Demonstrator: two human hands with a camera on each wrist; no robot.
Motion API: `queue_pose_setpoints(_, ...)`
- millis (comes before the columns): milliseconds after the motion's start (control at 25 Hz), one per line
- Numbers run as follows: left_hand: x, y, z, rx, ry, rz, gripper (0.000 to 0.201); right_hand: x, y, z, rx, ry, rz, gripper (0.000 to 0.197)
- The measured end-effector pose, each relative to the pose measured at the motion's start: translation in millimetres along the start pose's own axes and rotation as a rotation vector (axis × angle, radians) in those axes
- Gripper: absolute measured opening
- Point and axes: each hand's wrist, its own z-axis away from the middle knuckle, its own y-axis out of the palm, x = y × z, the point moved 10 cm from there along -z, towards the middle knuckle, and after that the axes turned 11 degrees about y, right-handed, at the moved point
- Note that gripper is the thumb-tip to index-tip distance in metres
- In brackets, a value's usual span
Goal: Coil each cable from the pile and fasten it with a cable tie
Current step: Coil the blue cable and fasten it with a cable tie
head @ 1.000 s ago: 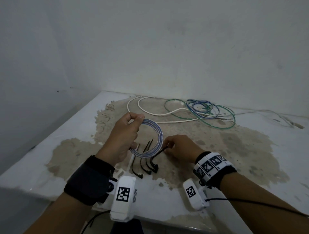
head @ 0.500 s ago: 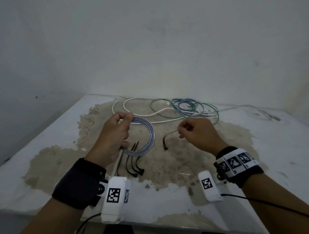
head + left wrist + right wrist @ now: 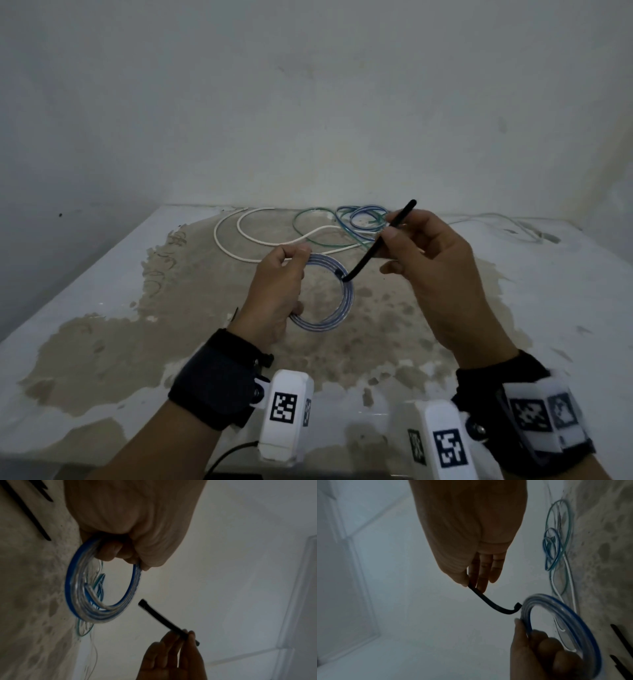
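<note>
My left hand point(image 3: 277, 284) grips a coiled blue-and-clear cable point(image 3: 344, 301) point(image 3: 102, 609) point(image 3: 556, 615), held up above the table. My right hand point(image 3: 424, 260) pinches a black cable tie point(image 3: 376, 246) point(image 3: 164, 618) point(image 3: 489, 604) between thumb and fingers. The tie's head end sits right at the coil's upper right rim. Whether it touches the coil is unclear. A pile of loose cables point(image 3: 342, 226) point(image 3: 556, 545), white, green and blue, lies at the back of the table.
The table point(image 3: 102, 274) is white with a large worn brown patch, set into a corner of white walls. Spare black cable ties point(image 3: 25, 511) point(image 3: 621, 642) lie on it beneath my left hand. A thin white cable point(image 3: 507, 226) trails to the back right.
My right hand picked one black tie off the table, lifted it and brought its head end to the coil. Both hands have risen; the left keeps its grip on the coil.
</note>
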Motion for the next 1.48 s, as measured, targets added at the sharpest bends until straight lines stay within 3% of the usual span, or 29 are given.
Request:
queue_pose_setpoints(160, -0.1, 16.2, 4.3, 0.007, 0.007, -0.002, 0.018, -11.4, 10.8, 12.5, 0.04, -0.08, 0.142, 0.011)
queue_pose_setpoints(440, -0.9, 22.4, 13.0, -0.027, 0.009, 0.033, 0.014, -15.2, 10.0, 36.5, -0.04, -0.247, 0.327, 0.016)
queue_pose_setpoints(760, 6.2, 37.4, 20.4, 0.058, -0.169, 0.151, 0.023, -14.3, 17.5, 40.1, -0.023, -0.316, 0.432, 0.014)
queue_pose_setpoints(1080, -16.5, 37.8, 14.7, 0.043, -0.036, 0.118, 0.024, -16.0, 29.5, 35.5, 0.059, -0.031, 0.257, 0.017)
queue_pose_setpoints(1240, -31.3, 39.5, 24.6, 0.068, 0.04, 0.025, 0.023, -22.7, 30.7, 30.9, 0.034, 0.152, 0.159, 0.015)
queue_pose_setpoints(1480, -44.7, 40.7, 32.5, 0.102, 0.197, -0.088, 0.024, -24.9, 28.7, 22.2, 0.007, 0.285, 0.131, 0.021)
